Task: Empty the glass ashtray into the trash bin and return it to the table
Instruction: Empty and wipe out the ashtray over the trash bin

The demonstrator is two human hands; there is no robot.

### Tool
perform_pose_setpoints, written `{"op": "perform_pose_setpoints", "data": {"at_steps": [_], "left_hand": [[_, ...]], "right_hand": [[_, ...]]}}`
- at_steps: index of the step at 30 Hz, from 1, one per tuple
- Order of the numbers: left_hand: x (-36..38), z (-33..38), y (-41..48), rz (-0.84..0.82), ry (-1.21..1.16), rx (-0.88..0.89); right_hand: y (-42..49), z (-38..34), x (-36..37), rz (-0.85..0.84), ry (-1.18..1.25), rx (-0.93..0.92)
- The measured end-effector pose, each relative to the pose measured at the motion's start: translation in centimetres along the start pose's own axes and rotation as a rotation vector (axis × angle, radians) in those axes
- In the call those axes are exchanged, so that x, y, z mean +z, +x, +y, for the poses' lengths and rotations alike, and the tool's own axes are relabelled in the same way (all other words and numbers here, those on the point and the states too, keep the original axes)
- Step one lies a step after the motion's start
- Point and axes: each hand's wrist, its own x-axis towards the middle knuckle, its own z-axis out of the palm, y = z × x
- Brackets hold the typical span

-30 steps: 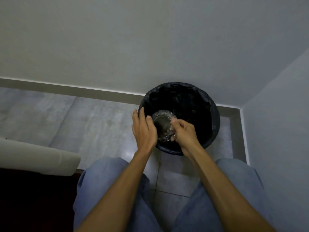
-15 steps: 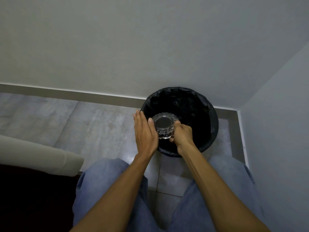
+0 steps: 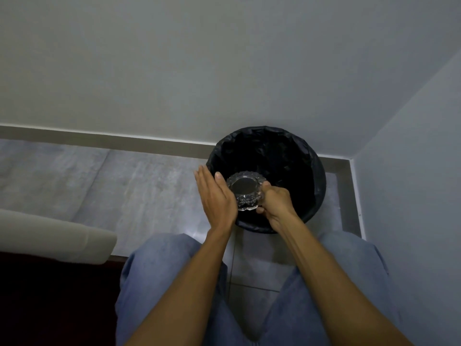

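Head view, steeply down, close.

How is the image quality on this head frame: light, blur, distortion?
Head view: dim, flat light; trash bin interior is near-black, detail lost. Wide-angle bends the baseboard. Glass ashtray glints faintly; left hand fingertips slightly soft; right hand fairly sharp.

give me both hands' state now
left hand: open, flat against the ashtray
right hand: closed on the ashtray, over the bin
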Motion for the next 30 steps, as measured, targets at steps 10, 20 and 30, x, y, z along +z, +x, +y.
{"op": "perform_pose_setpoints", "data": {"at_steps": [10, 20, 30], "left_hand": [[-2.1, 3.6, -0.2, 0.021, -0.087, 0.199], [-4.4, 6.4, 0.8, -0.328, -0.075, -0.235], [-4.1, 7.0, 1.5, -0.265, -0.521, -0.459]], "right_hand": [[-3.9, -1.2, 0.1, 0.073, -0.79, -0.808], [-5.8, -0.5, -1.3, -0.045, -1.035, -1.207], [-4.3, -3.2, -3.7, 0.085, -0.749, -0.721]]}}
